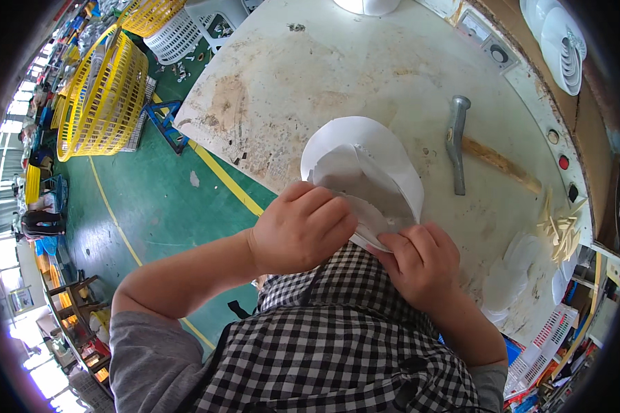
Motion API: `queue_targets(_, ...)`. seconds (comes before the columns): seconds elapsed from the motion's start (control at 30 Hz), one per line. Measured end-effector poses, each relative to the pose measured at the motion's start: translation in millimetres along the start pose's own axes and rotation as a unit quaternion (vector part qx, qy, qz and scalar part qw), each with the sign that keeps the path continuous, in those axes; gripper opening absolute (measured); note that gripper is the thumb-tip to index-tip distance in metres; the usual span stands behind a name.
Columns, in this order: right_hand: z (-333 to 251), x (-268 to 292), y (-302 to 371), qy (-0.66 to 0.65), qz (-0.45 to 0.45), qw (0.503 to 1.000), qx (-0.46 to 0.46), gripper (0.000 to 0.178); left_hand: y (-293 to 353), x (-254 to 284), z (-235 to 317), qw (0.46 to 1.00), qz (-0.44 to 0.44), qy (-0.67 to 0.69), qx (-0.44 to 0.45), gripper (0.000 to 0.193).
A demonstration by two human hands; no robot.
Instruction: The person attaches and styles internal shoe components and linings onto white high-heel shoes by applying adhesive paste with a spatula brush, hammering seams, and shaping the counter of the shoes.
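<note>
A white cap-like piece (366, 131) with a smooth rounded outer part and a greyish, ragged-edged lining lies at the table's near edge, its hollow side facing up. My left hand (304, 227) is closed on the left near edge of its lining, fingers curled and the knuckles up. At the near right edge my right hand (424, 265) pinches the rim between thumb and fingers. The hands nearly meet over the near rim and hide part of it.
A hammer (456, 144) with a wooden handle lies to the right on the stained white table (255, 89). Wooden sticks (563, 234) and clear plastic pieces (513, 275) are farther right. Stacked white curved pieces (565, 51) lie at the far right, yellow baskets (103, 103) at left.
</note>
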State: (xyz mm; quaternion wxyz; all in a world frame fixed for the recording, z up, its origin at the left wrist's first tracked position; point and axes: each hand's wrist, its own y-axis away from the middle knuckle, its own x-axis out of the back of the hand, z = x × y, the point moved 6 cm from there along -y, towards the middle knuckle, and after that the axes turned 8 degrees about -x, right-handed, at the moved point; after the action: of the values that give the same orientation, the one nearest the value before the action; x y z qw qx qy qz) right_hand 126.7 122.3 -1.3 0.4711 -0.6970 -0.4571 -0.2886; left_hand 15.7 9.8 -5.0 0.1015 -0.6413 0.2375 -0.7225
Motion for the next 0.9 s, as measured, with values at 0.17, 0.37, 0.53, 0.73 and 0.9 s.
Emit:
queue_targets(0.17, 1.5, -4.0, 3.5, -0.021, -0.002, 1.000, -0.016, 0.019, 8.1, 6.3, -0.5, 0.998, 0.039, 0.045, 0.001, 0.030)
queue_targets(0.37, -2.9, -6.0, 4.0, -0.028, -0.012, 0.999, -0.018, 0.022, 1.0, 5.3, 11.4, 0.996, 0.067, 0.031, -0.052, 0.029)
queue_targets(0.53, -2.8, -6.1, 1.1, -0.018, -0.022, 0.999, -0.031, 0.024, -2.0, 2.5, 11.7, 0.997, 0.020, 0.058, -0.038, 0.031)
queue_targets(0.73, 1.6, -4.4, 2.9, -0.011, -0.040, 0.997, -0.070, 0.021, -5.7, -7.7, 8.2, 0.997, -0.024, 0.068, 0.014, 0.030)
queue_targets(0.9, 7.4, 0.9, 10.3, -0.040, -0.037, 0.998, -0.036, 0.019, -9.8, -10.2, 13.7, 0.997, -0.044, 0.067, -0.010, 0.027)
